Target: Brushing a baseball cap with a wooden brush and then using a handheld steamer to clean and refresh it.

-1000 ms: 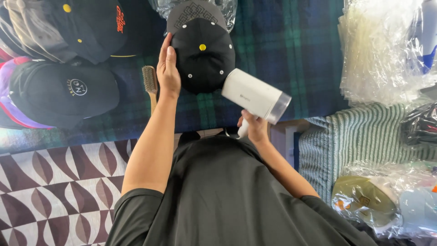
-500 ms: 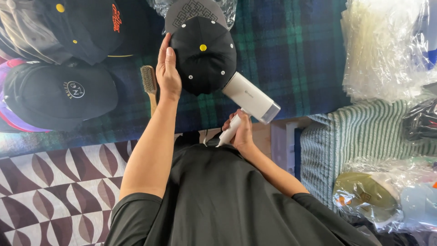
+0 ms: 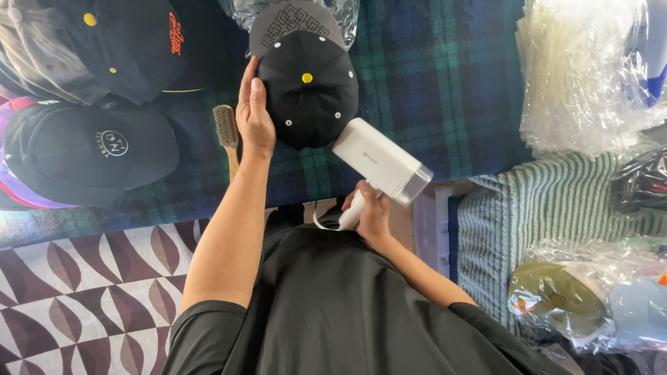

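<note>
A black cap (image 3: 309, 90) with a yellow top button and a patterned grey brim lies on a dark blue-green plaid cloth (image 3: 431, 76). My left hand (image 3: 253, 114) rests flat against the cap's left side, fingers together. My right hand (image 3: 372, 212) grips the handle of a white hair dryer (image 3: 382, 160), whose nozzle points up-left at the cap's lower right edge. A short white cord loops from the handle. A wooden brush (image 3: 226, 132) lies just left of my left hand.
Several dark caps (image 3: 90, 149) lie at the left, one with orange lettering (image 3: 146, 42). Stacked clear plastic bags (image 3: 583, 76) sit at the upper right. A striped green cloth (image 3: 556, 208) and bagged caps (image 3: 563, 298) are at the right. A patterned maroon mat (image 3: 83, 278) lies lower left.
The dryer has swung from pointing down-right away from the cap to pointing at it, and moved closer. My left hand has stayed on the cap.
</note>
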